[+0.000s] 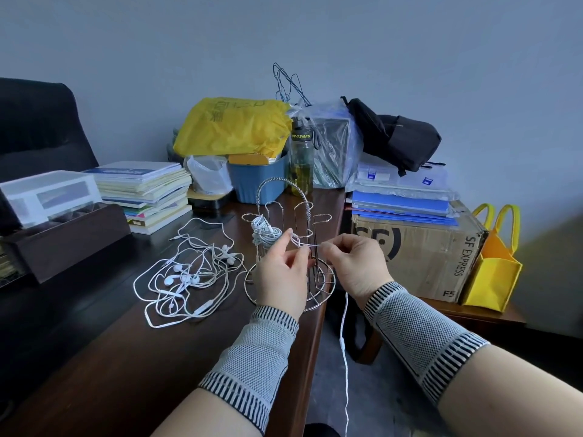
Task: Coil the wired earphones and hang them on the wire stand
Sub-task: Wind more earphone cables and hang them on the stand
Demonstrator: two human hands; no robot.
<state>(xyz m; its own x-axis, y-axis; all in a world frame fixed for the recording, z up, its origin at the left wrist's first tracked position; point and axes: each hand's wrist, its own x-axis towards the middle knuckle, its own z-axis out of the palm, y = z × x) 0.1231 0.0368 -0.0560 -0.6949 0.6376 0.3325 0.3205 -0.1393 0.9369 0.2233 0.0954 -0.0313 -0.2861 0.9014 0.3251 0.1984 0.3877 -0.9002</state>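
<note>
Grey knitted wrist sleeves (252, 351) are framing the view nearest the camera; beyond them the left hand (280, 272) and the right hand (356, 266) are pinching a thin white earphone cable (304, 245) between fingertips, each grip clenched tight on the strand just in front of the silver wire stand (284, 216); the rest of this cable is trailing down past the dark wooden worktop (110, 357) edge toward the floor. Coiling appears to be only beginning, since most of the length is hanging free; the next move is probably calling for winding that slack into loops before hooking it on an arm. One coiled white earphone bundle (264, 233) is already hanging on the stand; a tangled heap of white earphones (189, 275) is waiting to the left.
</note>
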